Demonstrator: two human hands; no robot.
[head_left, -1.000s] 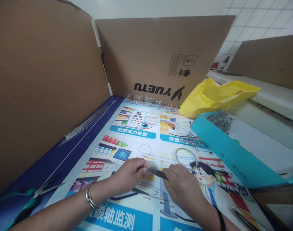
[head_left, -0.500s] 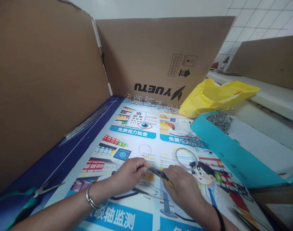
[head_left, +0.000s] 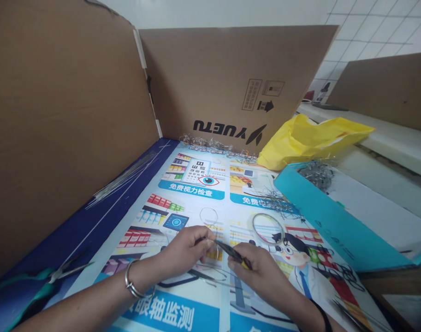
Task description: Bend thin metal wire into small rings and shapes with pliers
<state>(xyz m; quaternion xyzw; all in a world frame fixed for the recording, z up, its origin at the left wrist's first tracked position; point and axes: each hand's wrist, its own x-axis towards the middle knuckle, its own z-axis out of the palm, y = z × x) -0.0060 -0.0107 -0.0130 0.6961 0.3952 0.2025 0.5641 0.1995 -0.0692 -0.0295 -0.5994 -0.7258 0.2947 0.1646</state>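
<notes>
My left hand (head_left: 191,246) is closed in a pinch on a thin wire (head_left: 217,252), part of which curves below the fingertips. My right hand (head_left: 255,263) grips needle-nose pliers (head_left: 229,249) with dark jaws and some yellow on the handle. The jaw tips meet the wire at my left fingertips; whether they are clamped on it I cannot tell. Just beyond my hands lies a thin wire ring (head_left: 209,216) on the printed poster (head_left: 182,288). A thicker coil of wire (head_left: 268,228) rests past my right hand.
Scissors with green handles (head_left: 51,279) lie at the left, below straight wires (head_left: 122,177). Cardboard panels (head_left: 231,69) stand behind. A turquoise box (head_left: 321,221) holding tangled wire (head_left: 317,175) and a yellow bag (head_left: 307,138) are at the right. Tweezers (head_left: 350,314) lie at lower right.
My right hand has turned slightly and shifted a little, with the pliers tilting more downward to the right. A curved bit of wire now shows below my left fingertips.
</notes>
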